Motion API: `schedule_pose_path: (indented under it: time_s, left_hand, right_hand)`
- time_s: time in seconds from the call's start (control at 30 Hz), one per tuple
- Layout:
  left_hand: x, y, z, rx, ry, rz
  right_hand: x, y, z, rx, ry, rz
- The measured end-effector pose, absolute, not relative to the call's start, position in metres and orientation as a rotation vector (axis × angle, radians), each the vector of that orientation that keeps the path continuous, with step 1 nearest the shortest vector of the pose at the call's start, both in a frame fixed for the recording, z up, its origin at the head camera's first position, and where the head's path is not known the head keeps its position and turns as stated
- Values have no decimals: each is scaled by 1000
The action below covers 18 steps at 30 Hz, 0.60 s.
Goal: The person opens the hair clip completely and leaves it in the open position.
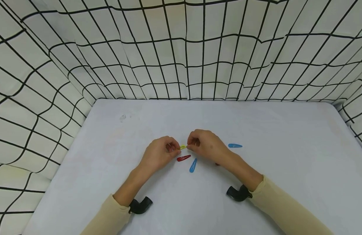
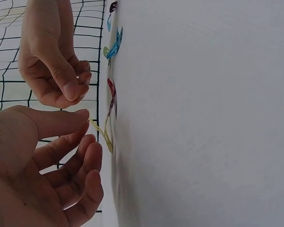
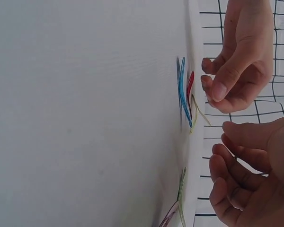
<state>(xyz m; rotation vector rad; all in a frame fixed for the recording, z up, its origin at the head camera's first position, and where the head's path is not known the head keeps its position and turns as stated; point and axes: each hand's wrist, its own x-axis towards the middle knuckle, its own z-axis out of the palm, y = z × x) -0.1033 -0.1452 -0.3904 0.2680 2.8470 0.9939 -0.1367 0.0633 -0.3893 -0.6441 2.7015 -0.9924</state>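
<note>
A yellow snap hair clip (image 1: 182, 147) lies between the two hands, its two leaves spread in a V in both wrist views. My left hand (image 1: 161, 153) is at its left end, thumb and index tips together and the other fingers loosely bent. My right hand (image 1: 208, 145) hovers at the clip's right end; in the right wrist view a small gap shows between its thumb and the yellow leaf. Nearest the hands lie a red hair clip (image 1: 184, 158) and a blue hair clip (image 1: 193, 165).
Another blue hair clip (image 1: 235, 145) lies right of the right hand. A dark red one (image 1: 217, 164) is mostly hidden under the right wrist, and a green clip (image 3: 181, 187) shows in the right wrist view. Black netting (image 1: 198, 67) over white walls borders the white table (image 1: 286, 140).
</note>
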Motion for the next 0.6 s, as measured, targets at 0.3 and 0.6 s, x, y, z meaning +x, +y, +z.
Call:
schedule_pose_path:
  time_s: [0.3, 0.6]
  left_hand:
    - [-102, -147, -392, 337, 2813, 1005]
    - [-100, -147, -392, 301, 2789, 1003]
  right_hand:
    - [-131, 64, -387, -711, 2676, -980]
    - [-126, 66, -390, -757, 2621, -972]
